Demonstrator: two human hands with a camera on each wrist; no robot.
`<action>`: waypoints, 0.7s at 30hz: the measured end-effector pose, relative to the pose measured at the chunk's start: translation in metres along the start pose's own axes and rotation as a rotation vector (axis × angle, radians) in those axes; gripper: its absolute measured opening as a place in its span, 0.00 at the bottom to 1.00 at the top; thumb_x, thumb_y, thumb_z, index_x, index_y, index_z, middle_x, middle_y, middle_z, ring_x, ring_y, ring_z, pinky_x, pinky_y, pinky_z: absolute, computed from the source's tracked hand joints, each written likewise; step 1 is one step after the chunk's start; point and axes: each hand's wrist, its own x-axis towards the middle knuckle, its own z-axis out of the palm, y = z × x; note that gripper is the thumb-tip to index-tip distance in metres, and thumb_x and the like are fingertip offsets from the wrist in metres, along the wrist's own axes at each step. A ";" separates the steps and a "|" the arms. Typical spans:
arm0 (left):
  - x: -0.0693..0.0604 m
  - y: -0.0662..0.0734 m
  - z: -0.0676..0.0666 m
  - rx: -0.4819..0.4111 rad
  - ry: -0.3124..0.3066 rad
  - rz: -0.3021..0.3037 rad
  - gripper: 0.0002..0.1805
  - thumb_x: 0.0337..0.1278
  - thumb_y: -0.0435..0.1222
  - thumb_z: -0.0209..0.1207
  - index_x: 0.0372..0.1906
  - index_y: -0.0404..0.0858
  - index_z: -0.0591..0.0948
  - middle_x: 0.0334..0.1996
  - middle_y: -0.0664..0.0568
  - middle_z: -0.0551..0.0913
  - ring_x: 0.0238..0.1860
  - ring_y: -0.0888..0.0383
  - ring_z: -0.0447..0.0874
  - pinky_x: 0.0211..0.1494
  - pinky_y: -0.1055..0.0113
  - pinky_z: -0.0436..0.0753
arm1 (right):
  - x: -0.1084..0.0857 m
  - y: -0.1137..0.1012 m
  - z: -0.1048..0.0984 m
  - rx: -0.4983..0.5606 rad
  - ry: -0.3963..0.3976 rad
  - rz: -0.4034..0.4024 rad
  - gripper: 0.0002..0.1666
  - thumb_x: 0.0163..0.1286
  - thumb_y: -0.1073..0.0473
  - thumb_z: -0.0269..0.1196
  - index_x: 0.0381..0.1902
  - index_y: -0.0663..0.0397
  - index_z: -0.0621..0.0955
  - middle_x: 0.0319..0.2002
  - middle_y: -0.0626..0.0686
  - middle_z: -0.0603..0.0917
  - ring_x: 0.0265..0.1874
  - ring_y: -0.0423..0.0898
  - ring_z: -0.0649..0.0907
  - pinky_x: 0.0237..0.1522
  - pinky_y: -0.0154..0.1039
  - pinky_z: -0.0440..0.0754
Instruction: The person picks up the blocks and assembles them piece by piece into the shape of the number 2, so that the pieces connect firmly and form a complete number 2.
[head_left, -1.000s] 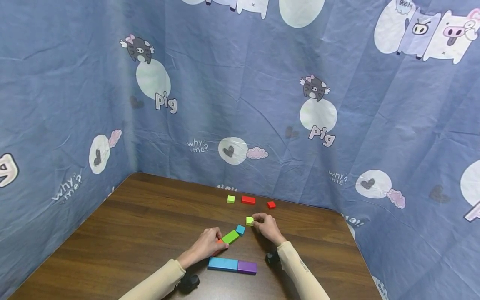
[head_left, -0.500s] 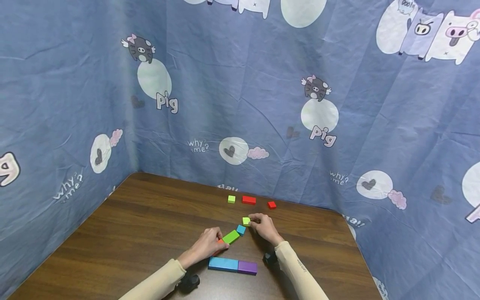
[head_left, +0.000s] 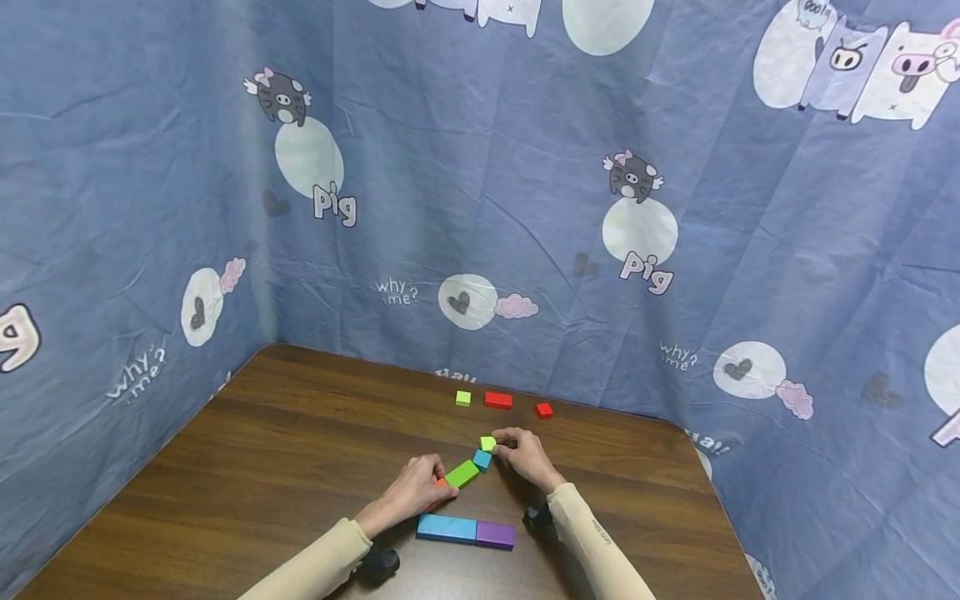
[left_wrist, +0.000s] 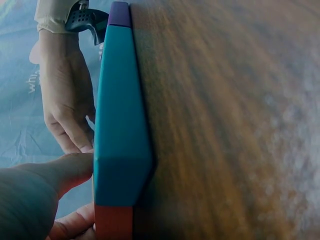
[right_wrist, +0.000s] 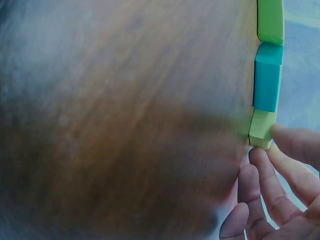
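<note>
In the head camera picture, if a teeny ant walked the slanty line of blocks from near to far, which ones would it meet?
Orange block → long green block → small blue block → small yellow-green block.

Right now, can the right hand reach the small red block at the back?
Probably yes: nothing visible stands between the right hand and the small red block, though that hand holds a yellow-green block.

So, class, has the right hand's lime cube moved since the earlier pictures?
Yes, the lime cube moved left, toward the blue cube, judged against the red oblong block.
</note>
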 end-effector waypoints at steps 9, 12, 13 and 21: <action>0.001 0.001 0.002 0.014 -0.025 -0.075 0.17 0.38 0.39 0.74 0.26 0.35 0.76 0.22 0.52 0.77 0.23 0.63 0.71 0.23 0.72 0.70 | -0.001 0.001 0.001 -0.018 -0.001 -0.010 0.16 0.65 0.63 0.63 0.50 0.61 0.81 0.41 0.54 0.86 0.33 0.40 0.78 0.35 0.33 0.77; 0.002 0.003 0.002 0.024 -0.022 -0.081 0.18 0.37 0.39 0.75 0.25 0.35 0.76 0.22 0.52 0.77 0.23 0.62 0.71 0.23 0.71 0.70 | -0.001 0.001 0.001 -0.015 -0.002 -0.009 0.15 0.65 0.63 0.63 0.50 0.61 0.81 0.41 0.54 0.86 0.35 0.40 0.79 0.36 0.34 0.77; 0.002 0.003 0.001 0.025 -0.021 -0.087 0.18 0.36 0.39 0.75 0.25 0.36 0.77 0.22 0.52 0.77 0.23 0.62 0.71 0.23 0.72 0.69 | -0.001 0.001 0.001 -0.013 -0.002 -0.008 0.15 0.65 0.63 0.63 0.50 0.61 0.81 0.41 0.54 0.86 0.35 0.41 0.79 0.37 0.34 0.77; 0.002 0.002 0.001 0.034 -0.014 -0.066 0.18 0.37 0.39 0.75 0.25 0.35 0.76 0.22 0.53 0.77 0.23 0.62 0.71 0.23 0.72 0.70 | -0.001 -0.001 0.000 0.003 -0.013 0.003 0.15 0.65 0.63 0.63 0.49 0.61 0.81 0.40 0.54 0.86 0.32 0.40 0.78 0.32 0.33 0.77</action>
